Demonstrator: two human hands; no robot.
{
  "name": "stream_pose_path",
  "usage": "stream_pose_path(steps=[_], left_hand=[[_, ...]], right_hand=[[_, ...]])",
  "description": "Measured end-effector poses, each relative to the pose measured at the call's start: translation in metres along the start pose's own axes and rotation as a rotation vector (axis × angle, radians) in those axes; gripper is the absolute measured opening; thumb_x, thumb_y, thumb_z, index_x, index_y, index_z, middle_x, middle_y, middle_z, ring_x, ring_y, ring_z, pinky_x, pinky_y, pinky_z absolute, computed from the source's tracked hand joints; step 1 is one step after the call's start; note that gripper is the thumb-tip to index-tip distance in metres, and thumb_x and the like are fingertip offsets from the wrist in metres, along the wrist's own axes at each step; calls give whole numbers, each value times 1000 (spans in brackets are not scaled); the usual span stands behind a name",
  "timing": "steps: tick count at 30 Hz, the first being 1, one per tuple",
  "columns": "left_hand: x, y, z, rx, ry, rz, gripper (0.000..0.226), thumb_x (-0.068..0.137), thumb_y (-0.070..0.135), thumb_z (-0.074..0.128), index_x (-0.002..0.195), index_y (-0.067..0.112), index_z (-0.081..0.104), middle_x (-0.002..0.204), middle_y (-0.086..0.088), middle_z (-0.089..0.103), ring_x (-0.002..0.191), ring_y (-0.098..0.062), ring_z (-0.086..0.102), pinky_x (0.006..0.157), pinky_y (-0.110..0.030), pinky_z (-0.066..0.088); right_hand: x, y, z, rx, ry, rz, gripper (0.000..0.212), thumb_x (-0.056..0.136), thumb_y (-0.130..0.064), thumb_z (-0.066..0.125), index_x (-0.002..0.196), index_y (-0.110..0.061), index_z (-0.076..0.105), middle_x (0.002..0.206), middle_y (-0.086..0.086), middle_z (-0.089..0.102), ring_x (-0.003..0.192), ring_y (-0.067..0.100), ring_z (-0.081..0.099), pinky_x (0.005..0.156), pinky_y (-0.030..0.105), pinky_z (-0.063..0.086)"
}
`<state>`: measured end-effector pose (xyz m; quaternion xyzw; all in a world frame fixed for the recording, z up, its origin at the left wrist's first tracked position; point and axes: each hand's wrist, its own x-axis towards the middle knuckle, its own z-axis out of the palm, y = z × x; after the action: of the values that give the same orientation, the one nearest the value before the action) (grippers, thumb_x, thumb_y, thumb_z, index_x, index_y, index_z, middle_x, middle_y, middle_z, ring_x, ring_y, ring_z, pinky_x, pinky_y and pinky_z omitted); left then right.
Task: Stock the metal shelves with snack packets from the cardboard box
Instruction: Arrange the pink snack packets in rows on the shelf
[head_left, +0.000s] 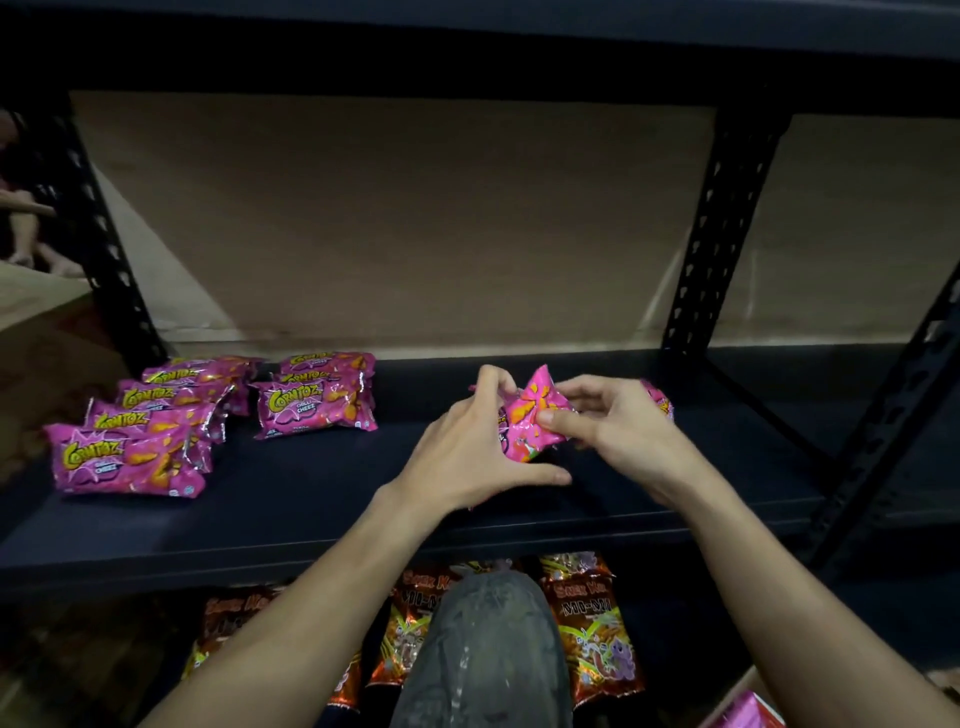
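Pink Cornitoz packets lie on the black metal shelf (311, 499): about five in the left row (150, 421), three in the neighbouring stack (314, 410). The left hand (467, 452) and right hand (613, 431), fingers curled, pinch one held packet (535, 421) over mid-shelf.

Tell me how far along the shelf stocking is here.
Done: two groups of pink packets lie at the shelf's left end. In hand: the left hand and right hand grip a crumpled packet over the middle. Left: the shelf's right side is bare, and the box shows more.
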<state>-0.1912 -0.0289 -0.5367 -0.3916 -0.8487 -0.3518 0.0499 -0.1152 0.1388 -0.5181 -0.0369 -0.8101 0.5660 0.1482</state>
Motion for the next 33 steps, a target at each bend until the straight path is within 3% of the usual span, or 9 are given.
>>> stream_pose_path(steps=[3,5,10,14,18,20,27,33], left_hand=[[-2,-7,-6,94,-52,47,102,50,77,78,127,33,27,120,12,56,104,-10,58,82,-32,49],[-4,-13,-10,116,-86,53,106,56,78,73,138,34,23,127,8,54,111,-11,56,87,-32,47],[-9,-36,-26,102,-170,53,63,91,61,53,142,28,38,137,7,51,127,-8,48,104,-28,40],[-12,-49,-45,171,-214,36,59,89,53,62,139,23,51,128,7,56,119,-9,53,101,-28,43],[-11,-62,-67,226,-213,-10,62,80,50,75,132,22,58,121,6,61,111,-8,55,94,-21,42],[-10,-73,-78,246,-210,-62,65,73,49,80,127,20,60,118,6,64,107,-7,56,94,-21,44],[-7,-109,-111,353,-205,-166,51,67,41,88,108,20,66,107,5,67,102,-11,59,95,-28,47],[-8,-130,-120,511,-158,-151,52,69,45,85,108,20,65,110,-2,60,108,-22,55,94,-35,44]], right_hand=[[0,10,5,44,13,-14,16,84,-8,77,99,-14,75,93,4,77,88,18,72,82,27,56],[-1,14,12,89,32,-28,16,84,-4,76,98,-11,75,90,4,77,87,15,72,82,25,55],[0,26,38,156,96,-13,17,84,4,73,89,-12,74,84,1,76,82,12,71,81,26,55],[5,36,60,201,100,38,15,85,0,73,94,-12,75,94,10,76,93,27,71,90,38,56],[9,43,75,171,118,59,17,88,-3,71,93,-20,73,87,5,74,84,13,68,83,26,54],[9,49,79,96,111,69,14,89,-6,71,98,-16,75,91,6,75,88,12,68,81,18,52],[8,60,79,-3,138,61,17,90,-9,70,89,-24,76,95,-4,75,96,11,69,93,29,54],[7,56,83,-92,114,49,10,91,-12,69,92,-19,77,91,-10,74,89,0,67,82,14,48]])
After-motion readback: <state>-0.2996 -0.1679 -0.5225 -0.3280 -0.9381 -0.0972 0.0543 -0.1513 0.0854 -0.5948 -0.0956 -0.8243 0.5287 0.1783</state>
